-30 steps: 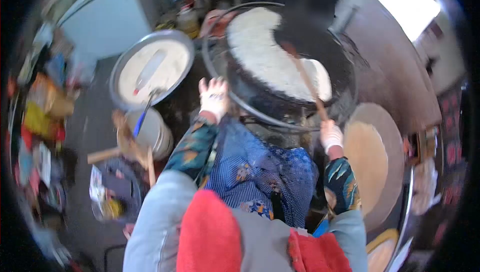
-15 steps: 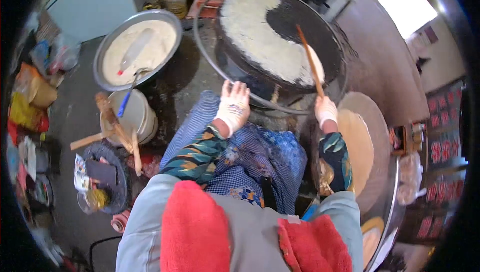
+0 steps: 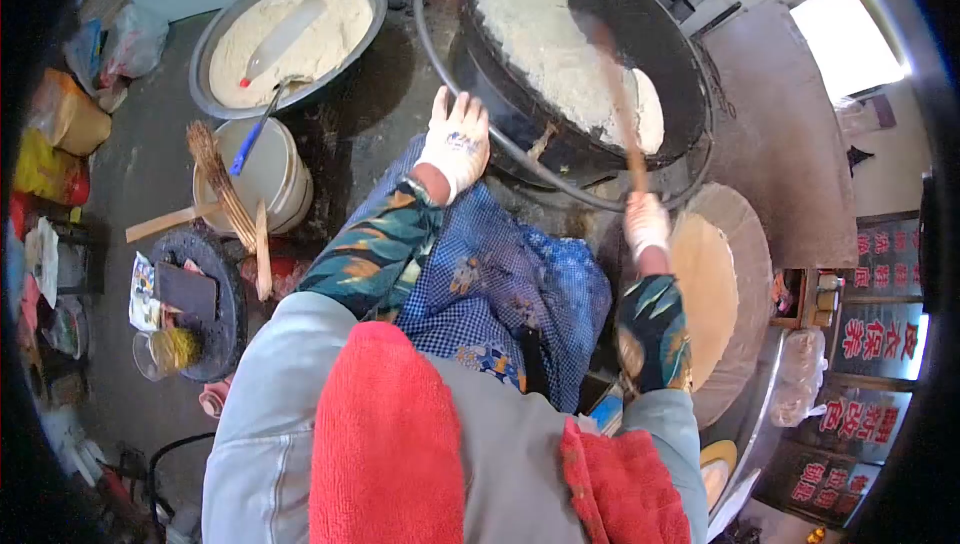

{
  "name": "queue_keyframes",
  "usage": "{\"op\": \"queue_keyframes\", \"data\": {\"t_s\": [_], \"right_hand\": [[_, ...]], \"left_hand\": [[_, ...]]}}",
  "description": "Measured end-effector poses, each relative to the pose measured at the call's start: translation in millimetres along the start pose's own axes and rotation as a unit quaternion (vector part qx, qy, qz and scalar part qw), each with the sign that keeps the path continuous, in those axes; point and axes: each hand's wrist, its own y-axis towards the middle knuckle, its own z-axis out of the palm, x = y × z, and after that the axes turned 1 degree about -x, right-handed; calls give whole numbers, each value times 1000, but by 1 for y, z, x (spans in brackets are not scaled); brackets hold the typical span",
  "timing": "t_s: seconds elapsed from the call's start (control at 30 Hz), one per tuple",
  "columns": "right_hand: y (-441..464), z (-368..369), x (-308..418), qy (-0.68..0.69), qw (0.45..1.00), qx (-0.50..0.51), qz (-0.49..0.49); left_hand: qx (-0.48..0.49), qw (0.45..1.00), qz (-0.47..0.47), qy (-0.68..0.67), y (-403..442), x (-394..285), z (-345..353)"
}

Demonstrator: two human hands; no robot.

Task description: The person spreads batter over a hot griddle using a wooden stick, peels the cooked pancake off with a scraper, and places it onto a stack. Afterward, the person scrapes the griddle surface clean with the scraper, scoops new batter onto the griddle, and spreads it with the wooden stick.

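My right hand (image 3: 647,226), in a white glove, is closed round the lower end of a thin wooden stick (image 3: 627,119). The stick, smeared by motion, lies over pale batter (image 3: 535,29) on a round black griddle (image 3: 685,89). That batter covers the left and near part of the griddle in a thick curved band; dark surface shows on the right. My left hand (image 3: 458,144), also gloved, has its fingers stretched out, close to the metal ring (image 3: 428,54) around the griddle; whether it touches cannot be made out.
On the left stand a metal basin (image 3: 205,74) of batter with a blue-handled ladle (image 3: 248,144), and a white bucket (image 3: 290,179) with a brush (image 3: 215,179) across it. A thin round flatbread (image 3: 705,299) lies on a round board (image 3: 750,284) at right.
The view has tilted, so the griddle sits higher and further right. Over the batter, the stick's far end has swung left. My left hand stays beside the ring, fingers extended.
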Motion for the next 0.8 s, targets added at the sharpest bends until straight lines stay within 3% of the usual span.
{"op": "queue_keyframes", "data": {"t_s": [0.03,0.13,0.23,0.37,0.5,0.53,0.57,0.6,0.7,0.77,0.8], "right_hand": [[16,-2,-13,17,999,-13,39],[28,-21,-9,7,999,-42,32],[2,-27,19,-62,998,-2,-3],[35,11,-31,-14,996,-35,81],[9,-11,-5,24,998,-61,-4],[-9,-13,7,-30,997,-57,-39],[-26,-17,19,-47,997,-4,-60],[-19,-4,6,-33,999,-9,-19],[17,6,-33,14,997,-14,73],[10,-15,-18,4,999,-19,49],[1,-23,-10,-5,999,-23,26]], "left_hand": [[-12,1000,1,1,1,4,2],[54,998,-14,31,7,11,4],[95,992,-24,80,13,20,4],[138,987,-56,67,22,30,5],[160,982,-67,79,27,41,0],[140,985,-71,72,27,45,3],[122,987,-76,66,25,47,4],[174,978,-89,71,31,50,3],[165,977,-93,100,39,61,10],[152,972,-83,157,45,56,6],[163,977,-77,112,45,39,-18]]}}
